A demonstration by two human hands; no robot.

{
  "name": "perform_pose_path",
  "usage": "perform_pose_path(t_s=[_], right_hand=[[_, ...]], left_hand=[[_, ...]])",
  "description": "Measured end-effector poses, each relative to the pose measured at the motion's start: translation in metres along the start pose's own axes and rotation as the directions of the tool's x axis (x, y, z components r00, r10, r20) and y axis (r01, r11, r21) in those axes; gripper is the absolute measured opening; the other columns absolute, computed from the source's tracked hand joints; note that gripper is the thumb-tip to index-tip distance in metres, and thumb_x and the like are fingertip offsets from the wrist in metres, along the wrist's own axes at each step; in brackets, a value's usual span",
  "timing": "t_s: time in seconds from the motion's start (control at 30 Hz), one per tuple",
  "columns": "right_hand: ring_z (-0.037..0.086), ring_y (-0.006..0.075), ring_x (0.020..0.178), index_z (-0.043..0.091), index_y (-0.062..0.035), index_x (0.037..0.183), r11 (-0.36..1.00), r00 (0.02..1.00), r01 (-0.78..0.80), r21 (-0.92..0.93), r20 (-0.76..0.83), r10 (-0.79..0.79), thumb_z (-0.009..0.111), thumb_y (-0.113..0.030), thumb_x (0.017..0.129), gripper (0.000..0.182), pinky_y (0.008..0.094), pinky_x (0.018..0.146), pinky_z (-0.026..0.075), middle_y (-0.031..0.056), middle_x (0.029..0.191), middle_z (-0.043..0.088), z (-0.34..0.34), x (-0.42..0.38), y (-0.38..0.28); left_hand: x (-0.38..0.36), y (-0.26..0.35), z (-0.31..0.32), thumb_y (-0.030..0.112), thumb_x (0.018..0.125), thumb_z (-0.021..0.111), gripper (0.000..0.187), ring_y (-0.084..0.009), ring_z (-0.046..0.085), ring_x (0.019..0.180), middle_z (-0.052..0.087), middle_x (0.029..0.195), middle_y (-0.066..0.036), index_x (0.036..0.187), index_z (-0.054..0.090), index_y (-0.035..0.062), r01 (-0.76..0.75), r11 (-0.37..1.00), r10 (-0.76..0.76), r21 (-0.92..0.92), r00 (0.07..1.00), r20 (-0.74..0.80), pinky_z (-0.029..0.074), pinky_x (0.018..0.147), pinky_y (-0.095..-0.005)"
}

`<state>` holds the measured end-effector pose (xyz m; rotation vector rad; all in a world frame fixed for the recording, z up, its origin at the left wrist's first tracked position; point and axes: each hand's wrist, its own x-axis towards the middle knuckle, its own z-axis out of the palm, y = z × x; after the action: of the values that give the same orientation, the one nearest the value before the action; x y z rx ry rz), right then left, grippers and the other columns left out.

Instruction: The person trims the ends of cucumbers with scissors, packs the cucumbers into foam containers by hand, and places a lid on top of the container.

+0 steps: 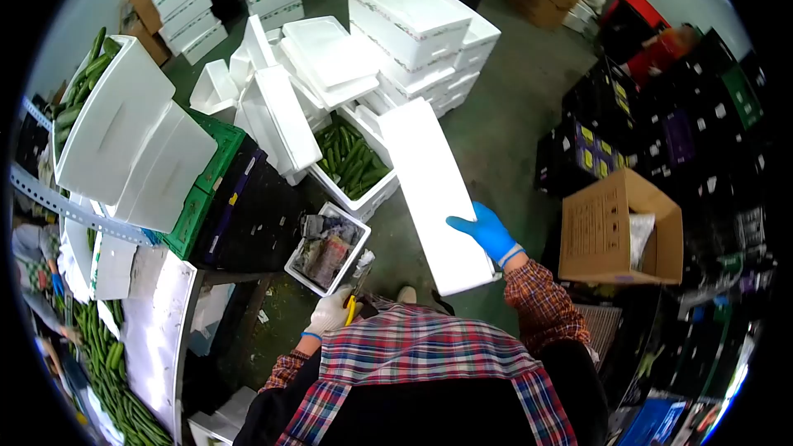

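Closed around a yellow-handled tool (351, 309), the left hand (328, 314) sits close to the torso, while the right hand (489, 234) grips a long white foam panel (436, 190) by its side edge, thumb across the face, presumably to steady it single-handed. Beyond the left hand lies a small foam box (365, 234) of crumpled wrapping, probably kept within reach as a discard bin; farther off, an uncovered foam box (382, 192) exposes green vegetables (351, 157).
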<state>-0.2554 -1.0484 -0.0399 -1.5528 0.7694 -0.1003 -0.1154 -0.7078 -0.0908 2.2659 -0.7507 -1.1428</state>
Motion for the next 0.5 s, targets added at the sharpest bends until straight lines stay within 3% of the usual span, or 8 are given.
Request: perform_pose_path(t_s=[0.17,0.23,0.3,0.33,0.37,0.4,0.43,0.5], right_hand=[[0.063,0.016,0.092,0.059,0.0028,0.118,0.981,0.966,0.164,0.102,0.184,-0.18,0.073,-0.024,0.085,0.045,0.0309,0.082,0.051,0.0088,0.105,0.067,0.007,0.094,-0.073],[0.063,0.0194,0.092,0.06,0.0037,0.117,0.943,0.94,0.327,-0.055,0.122,-0.319,0.074,-0.034,0.083,0.053,0.0319,0.082,0.052,0.0129,0.104,0.067,0.022,0.161,-0.076],[0.065,0.0201,0.09,0.059,0.0035,0.116,0.936,0.928,0.34,-0.095,0.193,-0.318,0.075,-0.036,0.081,0.055,0.0335,0.08,0.053,0.0151,0.104,0.067,0.036,0.174,-0.153],[0.064,0.0209,0.091,0.059,0.0034,0.117,0.914,0.9,0.401,-0.068,0.217,-0.378,0.074,-0.037,0.081,0.056,0.034,0.081,0.052,0.0154,0.105,0.067,0.05,0.235,-0.138],[0.063,0.0262,0.099,0.058,0.0035,0.119,0.875,0.891,0.441,-0.201,0.211,-0.401,0.075,-0.042,0.079,0.063,0.0359,0.088,0.05,0.0189,0.111,0.065,0.057,0.252,-0.165],[0.059,0.0333,0.11,0.056,0.0037,0.123,0.791,0.875,0.477,-0.383,0.117,-0.471,0.075,-0.05,0.075,0.075,0.039,0.097,0.045,0.0235,0.119,0.061,0.074,0.3,-0.161],[0.055,0.0374,0.118,0.053,0.0039,0.127,0.769,0.865,0.487,-0.415,0.109,-0.489,0.074,-0.055,0.072,0.084,0.0407,0.102,0.041,0.0267,0.124,0.057,0.084,0.322,-0.177],[0.059,0.0399,0.109,0.056,0.0027,0.122,0.749,0.873,0.482,-0.455,0.17,-0.458,0.073,-0.051,0.072,0.076,0.0418,0.095,0.046,0.0272,0.116,0.061,0.093,0.356,-0.214]], left_hand=[[0.044,-0.018,0.011,0.042,0.08,0.067,0.051,-0.0386,0.064,0.094,0.067,0.101,-0.02,0.121,0.06,0.0124,0.052,0.998,-0.05,0.025,0.995,-0.082,0.052,0.078,-0.0433],[0.082,-0.065,0.023,0.042,0.08,0.068,0.046,-0.0402,0.064,0.091,0.067,0.097,-0.02,0.115,0.062,0.0117,-0.003,0.999,0.009,0.034,0.985,-0.169,0.052,0.076,-0.0439],[0.102,-0.048,0.005,0.035,0.079,0.07,0.04,-0.0346,0.067,0.085,0.067,0.09,-0.018,0.109,0.063,0.0093,0.037,0.999,-0.035,0.01,0.986,-0.163,0.052,0.075,-0.0408],[0.131,-0.092,0.019,0.028,0.082,0.07,0.035,-0.0294,0.067,0.082,0.068,0.088,-0.016,0.108,0.062,0.0069,-0.07,0.997,0.065,-0.039,0.993,-0.102,0.052,0.074,-0.0373],[0.171,-0.126,0.02,0.021,0.084,0.07,0.03,-0.0242,0.066,0.079,0.068,0.085,-0.013,0.106,0.062,0.0045,-0.168,0.982,0.165,-0.091,0.985,-0.04,0.052,0.073,-0.0338],[0.211,-0.113,-0.004,0.021,0.084,0.07,0.03,-0.0242,0.066,0.079,0.068,0.085,-0.013,0.106,0.062,0.0045,-0.225,0.973,0.225,-0.052,0.974,-0.014,0.052,0.073,-0.0338],[0.231,-0.094,-0.019,0.019,0.084,0.07,0.029,-0.0229,0.066,0.079,0.068,0.086,-0.012,0.106,0.062,0.0038,-0.211,0.966,0.206,-0.147,0.977,-0.048,0.052,0.073,-0.0328],[0.227,-0.051,-0.019,0.015,0.085,0.07,0.027,-0.0202,0.065,0.079,0.068,0.086,-0.011,0.106,0.062,0.0023,-0.13,0.913,0.098,-0.387,0.99,-0.101,0.052,0.074,-0.0308]])
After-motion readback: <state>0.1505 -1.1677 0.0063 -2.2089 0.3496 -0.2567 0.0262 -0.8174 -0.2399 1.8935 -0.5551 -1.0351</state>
